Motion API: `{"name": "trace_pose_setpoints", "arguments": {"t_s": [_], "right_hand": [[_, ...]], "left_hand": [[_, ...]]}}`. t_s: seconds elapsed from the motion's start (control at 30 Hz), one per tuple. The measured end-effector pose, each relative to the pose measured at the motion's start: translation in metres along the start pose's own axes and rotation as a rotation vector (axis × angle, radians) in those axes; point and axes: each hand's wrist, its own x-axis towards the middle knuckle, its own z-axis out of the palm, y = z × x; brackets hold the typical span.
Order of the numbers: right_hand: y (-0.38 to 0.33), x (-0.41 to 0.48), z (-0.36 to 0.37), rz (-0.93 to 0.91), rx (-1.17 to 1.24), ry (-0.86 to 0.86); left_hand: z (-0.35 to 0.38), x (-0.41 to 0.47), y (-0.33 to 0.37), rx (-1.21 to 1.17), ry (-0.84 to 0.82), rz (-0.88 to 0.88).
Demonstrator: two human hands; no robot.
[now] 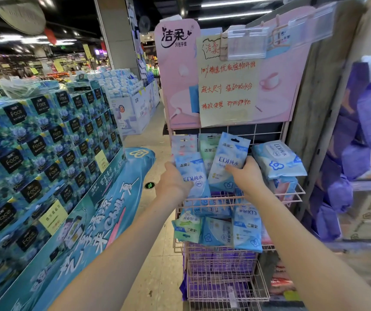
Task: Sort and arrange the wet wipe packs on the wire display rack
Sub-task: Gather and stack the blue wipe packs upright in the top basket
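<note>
A pink wire display rack (242, 199) stands in front of me with several wet wipe packs in its upper basket. My left hand (172, 182) grips a blue pack (195, 173) at the basket's left. My right hand (246, 175) holds another blue pack (229, 158), upright in the middle. Behind them stand a pink pack (183, 144) and a green pack (208, 147). A large flat blue pack (277, 159) lies on a stack at the right. More packs (217, 230) hang askew over the lower basket's front.
A pink signboard with a handwritten note (227, 86) rises above the rack. Stacked blue tissue boxes (45, 140) fill the left. Purple packs (359, 140) sit on shelving to the right. An aisle (155, 243) of tiled floor runs between the box display and the rack.
</note>
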Motion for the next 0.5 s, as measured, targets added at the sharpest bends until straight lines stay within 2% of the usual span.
{"name": "trace_pose_setpoints", "arguments": {"t_s": [0.1, 0.23, 0.5], "right_hand": [[-0.002, 0.002, -0.001, -0.017, -0.122, -0.077], [-0.012, -0.002, 0.000, -0.077, -0.294, -0.145], [-0.062, -0.006, -0.026, -0.229, -0.180, -0.013]], "left_hand": [[-0.004, 0.005, -0.004, -0.136, -0.029, 0.005], [-0.011, 0.006, -0.008, -0.241, -0.032, 0.126], [-0.021, 0.004, 0.001, -0.326, -0.030, 0.336]]}}
